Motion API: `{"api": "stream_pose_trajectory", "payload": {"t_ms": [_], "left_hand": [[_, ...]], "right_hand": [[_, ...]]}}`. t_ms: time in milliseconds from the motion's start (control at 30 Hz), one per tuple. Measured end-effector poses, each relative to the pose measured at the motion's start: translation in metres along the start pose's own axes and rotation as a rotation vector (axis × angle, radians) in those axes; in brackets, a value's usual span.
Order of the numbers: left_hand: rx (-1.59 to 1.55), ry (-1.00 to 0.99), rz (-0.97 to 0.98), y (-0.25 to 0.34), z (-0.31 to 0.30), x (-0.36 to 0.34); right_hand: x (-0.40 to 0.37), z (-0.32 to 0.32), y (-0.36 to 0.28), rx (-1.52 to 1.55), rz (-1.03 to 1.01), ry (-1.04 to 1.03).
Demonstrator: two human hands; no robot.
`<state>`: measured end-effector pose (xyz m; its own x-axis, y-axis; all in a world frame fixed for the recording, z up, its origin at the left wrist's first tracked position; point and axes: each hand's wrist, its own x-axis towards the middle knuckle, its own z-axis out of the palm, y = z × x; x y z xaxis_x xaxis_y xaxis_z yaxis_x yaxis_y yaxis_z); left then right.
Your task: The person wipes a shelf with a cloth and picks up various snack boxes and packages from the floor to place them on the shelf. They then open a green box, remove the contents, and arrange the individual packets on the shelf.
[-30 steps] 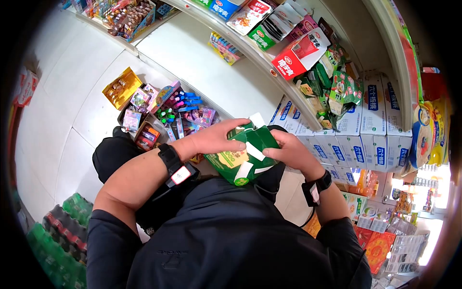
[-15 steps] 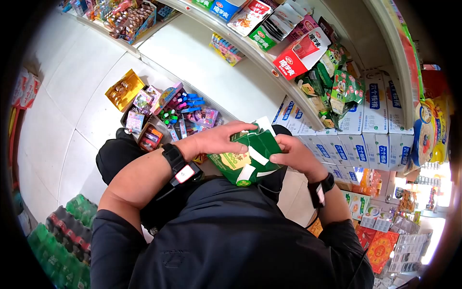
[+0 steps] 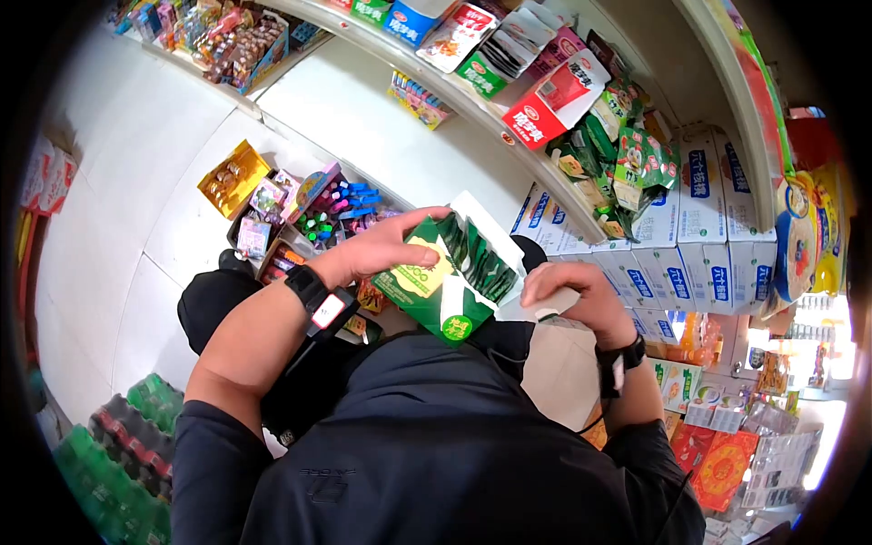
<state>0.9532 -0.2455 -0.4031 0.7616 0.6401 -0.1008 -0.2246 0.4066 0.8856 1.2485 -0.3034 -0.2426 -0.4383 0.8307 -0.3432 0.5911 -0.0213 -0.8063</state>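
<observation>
A green snack carton with a yellow label is held over my lap, its top open. Dark green packets stand in a row inside it, between white inner walls. My left hand grips the carton's left side, with the thumb across the yellow label. At the other end, my right hand has its fingers curled on a pale cardboard flap by the carton's right edge. Both wrists wear black bands with a small white-faced device.
Ahead, a curved shelf holds a red box and a pile of green packets. Blue-and-white cartons are stacked below it. Left of my knees sit a yellow box and small colourful goods. Green-wrapped bottles stand at lower left.
The carton's top has been opened, showing the packets inside. My right hand has moved slightly right with the flap, while my left hand has shifted left along the carton.
</observation>
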Motion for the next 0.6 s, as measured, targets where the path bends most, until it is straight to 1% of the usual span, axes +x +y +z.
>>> {"api": "stream_pose_trajectory", "payload": {"t_ms": [33, 67, 133, 167, 200, 267, 300, 333, 400, 433, 467, 533, 567, 600], "left_hand": [[-0.046, 0.015, -0.002, 0.003, 0.000, -0.002], [-0.056, 0.017, 0.017, 0.000, -0.004, 0.000], [-0.110, 0.045, 0.056, 0.011, -0.002, -0.003], [-0.129, 0.060, 0.074, 0.017, 0.001, -0.006], [-0.144, 0.060, 0.082, 0.023, 0.003, -0.008], [-0.103, 0.113, 0.091, 0.017, 0.004, -0.006], [-0.101, 0.127, 0.063, 0.021, 0.008, -0.008], [-0.101, 0.127, 0.063, 0.020, 0.011, -0.008], [-0.031, 0.152, 0.044, 0.017, 0.015, -0.007], [-0.059, 0.144, 0.039, 0.017, 0.015, -0.007], [0.167, 0.167, 0.095, 0.008, 0.012, -0.005], [0.226, 0.172, 0.126, 0.006, 0.013, -0.005], [0.403, 0.202, 0.183, 0.002, 0.013, -0.006], [0.585, 0.224, 0.237, -0.001, 0.013, -0.006]], "right_hand": [[0.000, -0.005, -0.005, 0.221, -0.176, -0.111], [-0.003, -0.009, -0.008, 0.226, -0.182, -0.099], [-0.015, -0.021, -0.008, 0.486, -0.152, -0.239], [-0.019, -0.027, -0.003, 0.545, -0.053, -0.271], [-0.019, -0.028, -0.004, 0.549, -0.058, -0.256], [-0.012, -0.019, -0.012, 0.033, 0.175, -0.079], [-0.006, -0.009, -0.018, -0.280, -0.019, -0.049], [0.001, 0.002, -0.019, -0.280, -0.018, -0.049], [0.009, 0.021, -0.015, -0.540, -0.307, 0.011], [0.011, 0.021, -0.016, -0.529, -0.272, -0.018], [0.016, 0.027, -0.015, -0.525, -0.275, -0.017], [0.025, 0.038, -0.010, -0.772, -0.027, -0.184], [0.030, 0.042, -0.008, -0.883, 0.025, -0.281], [0.033, 0.047, -0.005, -0.886, 0.024, -0.293]]}}
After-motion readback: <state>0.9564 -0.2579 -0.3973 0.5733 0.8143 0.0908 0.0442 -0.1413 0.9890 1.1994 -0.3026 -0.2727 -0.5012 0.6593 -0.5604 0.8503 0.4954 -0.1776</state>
